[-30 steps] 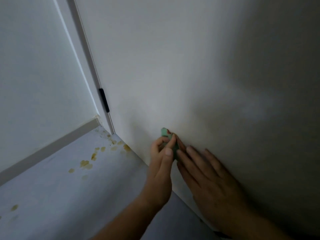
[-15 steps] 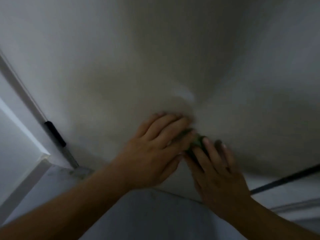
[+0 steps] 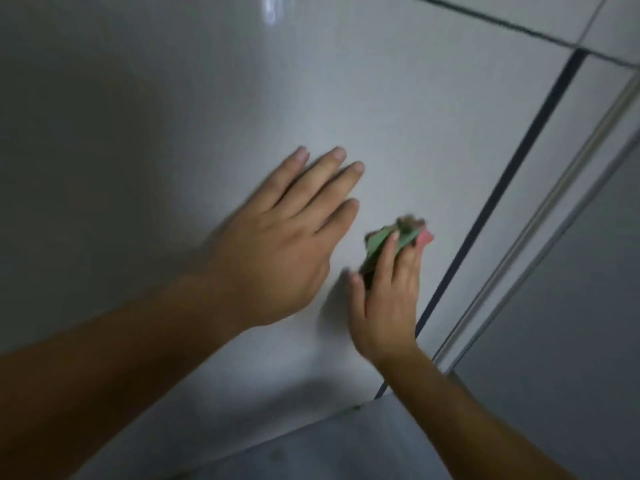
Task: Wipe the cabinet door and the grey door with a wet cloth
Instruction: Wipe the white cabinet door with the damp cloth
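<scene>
Right grip (image 3: 388,299) closed over the bunched green-and-pink cloth (image 3: 381,239), pressing it to the door (image 3: 207,98) near the door's right edge, just beside a dark gap (image 3: 502,188). Left grip (image 3: 277,251) flat on the door, fingers straight, holding nothing.

Door panel (image 3: 207,98) lies free left of dark seam (image 3: 506,178).
</scene>
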Demonstrator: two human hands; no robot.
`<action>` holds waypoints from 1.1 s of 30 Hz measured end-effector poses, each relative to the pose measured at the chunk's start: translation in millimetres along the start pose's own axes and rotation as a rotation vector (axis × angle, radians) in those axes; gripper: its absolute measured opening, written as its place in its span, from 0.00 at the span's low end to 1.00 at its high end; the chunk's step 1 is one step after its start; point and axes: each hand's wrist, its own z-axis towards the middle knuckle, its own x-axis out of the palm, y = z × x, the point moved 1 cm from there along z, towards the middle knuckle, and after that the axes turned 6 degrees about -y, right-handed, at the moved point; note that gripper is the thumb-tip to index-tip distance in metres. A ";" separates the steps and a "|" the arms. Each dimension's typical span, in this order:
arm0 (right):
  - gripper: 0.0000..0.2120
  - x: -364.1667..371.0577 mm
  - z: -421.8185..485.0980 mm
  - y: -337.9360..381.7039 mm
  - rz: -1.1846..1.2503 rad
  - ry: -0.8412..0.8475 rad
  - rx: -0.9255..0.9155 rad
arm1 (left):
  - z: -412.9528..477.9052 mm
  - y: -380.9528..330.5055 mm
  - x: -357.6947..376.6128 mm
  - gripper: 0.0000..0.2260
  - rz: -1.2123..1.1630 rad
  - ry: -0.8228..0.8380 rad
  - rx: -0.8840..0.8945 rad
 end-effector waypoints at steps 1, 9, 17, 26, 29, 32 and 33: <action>0.35 -9.3 29.7 4.6 0.048 -0.072 0.043 | 4.6 3.8 -1.1 0.25 0.002 -0.013 -0.003; 0.32 -27.6 109.2 9.2 0.122 -0.223 0.057 | 10.5 0.5 1.6 0.30 0.031 0.003 -0.014; 0.32 -44.2 140.7 2.5 0.256 -0.257 0.074 | 38.5 -4.3 -1.1 0.30 0.076 0.019 -0.015; 0.34 -73.8 211.3 -68.3 0.239 -0.380 0.250 | 46.3 -8.3 1.6 0.28 0.104 0.016 -0.025; 0.33 -55.5 179.7 -26.4 0.150 -0.314 -0.032 | 47.6 -12.8 3.3 0.28 0.089 0.022 -0.048; 0.30 -47.4 155.7 -22.3 0.044 -0.180 -0.345 | 47.8 -13.5 2.4 0.28 0.091 0.015 -0.050; 0.30 -51.6 164.4 -32.6 0.029 -0.196 -0.327 | 49.0 -13.9 1.5 0.28 0.086 0.007 -0.053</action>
